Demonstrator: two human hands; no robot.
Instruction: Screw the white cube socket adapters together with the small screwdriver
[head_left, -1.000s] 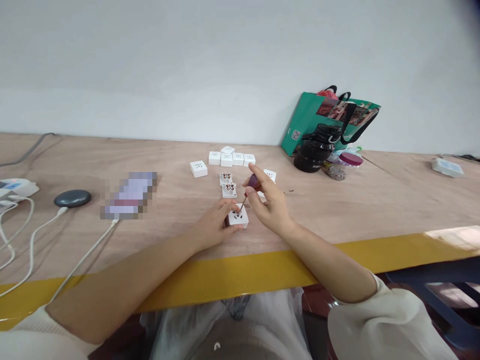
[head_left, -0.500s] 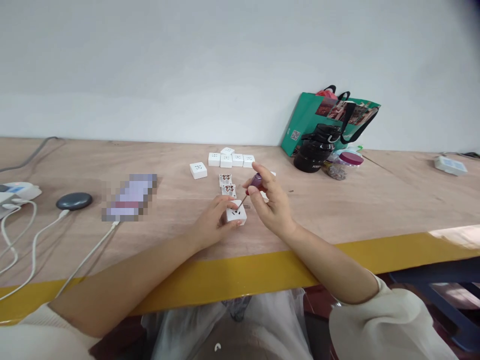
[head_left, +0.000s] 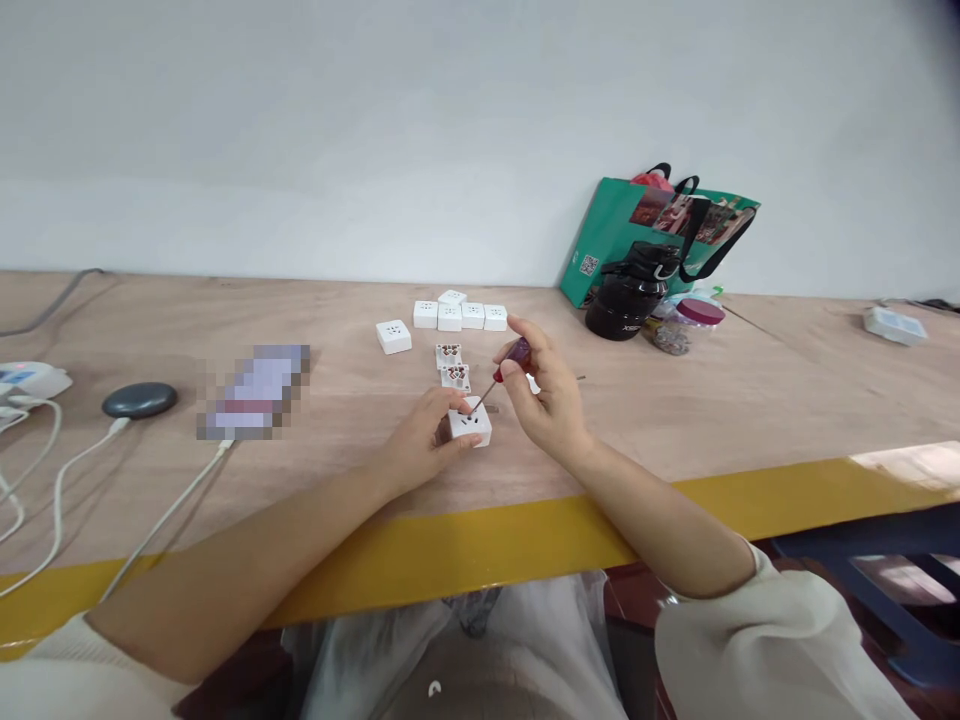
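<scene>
Your left hand [head_left: 414, 444] grips a white socket module [head_left: 472, 426] mid-desk [head_left: 675, 410]; your right hand [head_left: 547, 400] pinches a red-handled screwdriver [head_left: 517, 358], tip on the module. Hazard: a slipping tip could gouge the plastic or jab your left fingers [head_left: 446, 402].

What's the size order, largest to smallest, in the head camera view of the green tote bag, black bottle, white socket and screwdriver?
Largest is the green tote bag, then the black bottle. The white socket and the screwdriver look about equally long, so I can't rank those two.
</scene>
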